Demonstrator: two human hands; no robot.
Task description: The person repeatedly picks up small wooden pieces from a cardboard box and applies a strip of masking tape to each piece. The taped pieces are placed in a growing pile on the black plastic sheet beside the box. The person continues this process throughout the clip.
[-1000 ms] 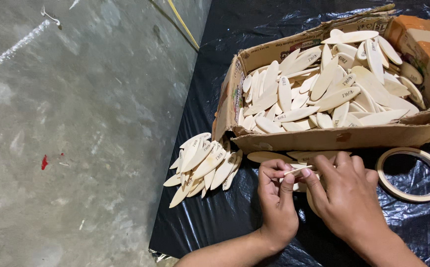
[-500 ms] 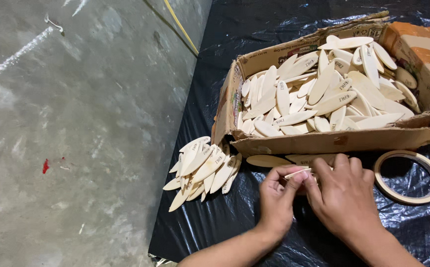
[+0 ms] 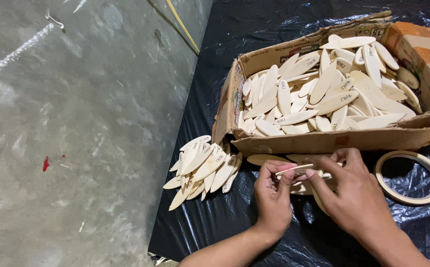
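My left hand [image 3: 273, 194] and my right hand [image 3: 352, 196] meet over black plastic sheeting, both pinching a thin stack of pale oval wooden pieces [image 3: 294, 169] held edge-on between the fingertips. More loose ovals [image 3: 267, 159] lie flat under the hands. A fanned pile of the same ovals [image 3: 201, 168] rests left of my left hand. Just beyond the hands stands an open cardboard box [image 3: 333, 141] heaped with many such pieces [image 3: 323, 94].
A roll of tape [image 3: 410, 178] lies on the black sheeting [image 3: 225, 217] right of my right hand. Grey concrete floor [image 3: 76, 123] fills the left, with a red speck [image 3: 45, 163] and a yellow cord [image 3: 183, 24]. An orange-brown box [image 3: 425, 54] sits at far right.
Both hands stay together on the stack, fingers shifting slightly. The view has drifted a little; box, pile and tape are unmoved.
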